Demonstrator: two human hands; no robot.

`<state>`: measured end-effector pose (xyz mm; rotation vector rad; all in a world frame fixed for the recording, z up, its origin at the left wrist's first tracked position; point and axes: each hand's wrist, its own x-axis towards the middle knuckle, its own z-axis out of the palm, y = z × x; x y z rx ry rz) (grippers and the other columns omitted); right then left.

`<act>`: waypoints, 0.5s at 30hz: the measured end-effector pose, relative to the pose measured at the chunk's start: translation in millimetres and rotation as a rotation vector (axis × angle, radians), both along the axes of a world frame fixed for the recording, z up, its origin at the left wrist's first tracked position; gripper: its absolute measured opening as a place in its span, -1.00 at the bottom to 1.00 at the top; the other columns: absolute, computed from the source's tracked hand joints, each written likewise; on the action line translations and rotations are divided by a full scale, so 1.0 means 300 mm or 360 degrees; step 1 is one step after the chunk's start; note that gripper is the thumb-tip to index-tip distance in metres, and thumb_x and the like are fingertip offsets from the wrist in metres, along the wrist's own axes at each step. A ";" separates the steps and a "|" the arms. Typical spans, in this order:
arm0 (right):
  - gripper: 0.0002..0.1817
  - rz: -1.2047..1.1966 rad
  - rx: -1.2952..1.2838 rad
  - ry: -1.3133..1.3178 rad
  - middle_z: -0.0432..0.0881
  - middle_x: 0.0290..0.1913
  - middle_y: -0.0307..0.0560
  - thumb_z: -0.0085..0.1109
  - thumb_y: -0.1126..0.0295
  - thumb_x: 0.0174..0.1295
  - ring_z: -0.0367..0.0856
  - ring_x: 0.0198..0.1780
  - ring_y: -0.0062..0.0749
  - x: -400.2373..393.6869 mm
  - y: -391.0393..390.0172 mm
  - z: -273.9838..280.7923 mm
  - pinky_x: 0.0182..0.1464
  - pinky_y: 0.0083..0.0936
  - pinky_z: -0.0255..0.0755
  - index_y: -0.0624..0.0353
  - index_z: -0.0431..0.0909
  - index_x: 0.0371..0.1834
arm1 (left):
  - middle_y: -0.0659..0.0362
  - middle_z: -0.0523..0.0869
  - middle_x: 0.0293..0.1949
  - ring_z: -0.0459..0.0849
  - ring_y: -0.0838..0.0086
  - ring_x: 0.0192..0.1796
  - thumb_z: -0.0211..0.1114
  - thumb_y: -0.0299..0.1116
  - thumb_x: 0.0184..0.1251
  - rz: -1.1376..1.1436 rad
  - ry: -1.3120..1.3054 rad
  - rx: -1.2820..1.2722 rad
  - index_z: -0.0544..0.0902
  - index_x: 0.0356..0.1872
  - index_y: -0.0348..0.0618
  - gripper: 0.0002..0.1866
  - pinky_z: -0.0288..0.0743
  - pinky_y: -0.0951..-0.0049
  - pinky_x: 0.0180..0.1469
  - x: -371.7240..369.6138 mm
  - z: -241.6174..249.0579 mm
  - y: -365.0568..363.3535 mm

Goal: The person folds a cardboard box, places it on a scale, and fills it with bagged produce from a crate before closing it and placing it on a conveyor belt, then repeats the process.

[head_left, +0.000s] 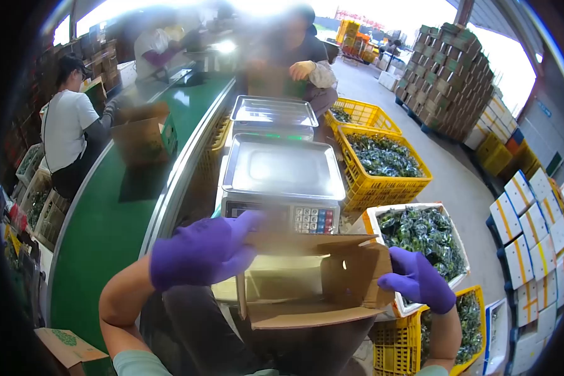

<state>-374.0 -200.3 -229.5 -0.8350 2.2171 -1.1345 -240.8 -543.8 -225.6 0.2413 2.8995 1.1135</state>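
An open cardboard box (357, 276) is tilted toward me over my lap, its brown inside showing. My right hand (418, 279), in a purple glove, grips the box's right wall, thumb near the edge. On the opposite side, my left hand (202, 252) wears a matching glove and has its fingers and thumb around the upper left flap, which is blurred by motion. Just beyond the box stands a digital scale (283, 169) with a steel pan and a keypad. A second scale (274, 111) sits behind it.
A green conveyor belt (97, 238) runs along my left, carrying another carton (141, 138). On my right are a foam box (371, 219) and yellow crates (373, 188) of bagged greens. People work ahead and at left. Stacked cartons (445, 78) and white boxes (532, 232) stand farther right.
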 end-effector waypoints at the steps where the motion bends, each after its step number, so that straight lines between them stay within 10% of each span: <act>1: -0.61 -0.0006 -0.0001 -0.0002 0.70 -0.33 -0.05 0.24 0.31 0.20 0.70 -0.26 -0.29 -0.011 -0.016 0.017 -0.15 -0.28 0.53 0.35 0.52 0.01 | -0.20 0.66 -0.09 0.70 -0.01 -0.12 0.16 -0.40 0.32 0.0089 0.0124 -0.0131 0.31 0.34 -0.30 -0.43 0.57 0.25 -0.03 -0.005 -0.025 0.024; 5: -0.51 0.0320 0.0924 0.1015 0.58 -0.50 0.23 0.09 -0.08 0.25 0.64 -0.33 0.12 -0.037 -0.144 0.056 -0.25 -0.10 0.48 0.22 0.47 -0.32 | -0.09 0.55 0.20 0.55 -0.01 0.22 0.27 -0.37 0.19 0.0017 0.1269 -0.0930 0.47 0.29 -0.11 -0.43 0.29 -0.09 0.34 -0.110 -0.104 0.095; 13: -0.70 0.1126 0.1234 0.1685 0.71 -0.41 -0.04 0.18 0.08 0.16 0.71 -0.33 -0.16 -0.081 -0.410 -0.106 -0.31 -0.22 0.52 0.06 0.72 -0.43 | -0.05 0.36 0.38 0.31 -0.05 0.41 0.18 -0.06 0.23 0.0026 0.1269 -0.1281 0.50 0.30 0.00 -0.40 0.07 -0.37 0.37 -0.231 -0.245 0.215; 15: -0.41 0.1151 0.1337 0.1550 0.68 -0.45 -0.06 0.15 -0.29 0.11 0.71 -0.37 -0.18 -0.101 -0.417 -0.111 -0.37 -0.26 0.49 0.08 0.72 -0.39 | -0.13 0.29 0.40 0.28 -0.10 0.42 0.20 -0.01 0.21 0.0106 0.1183 -0.1110 0.43 0.36 0.04 -0.34 0.08 -0.36 0.37 -0.221 -0.222 0.210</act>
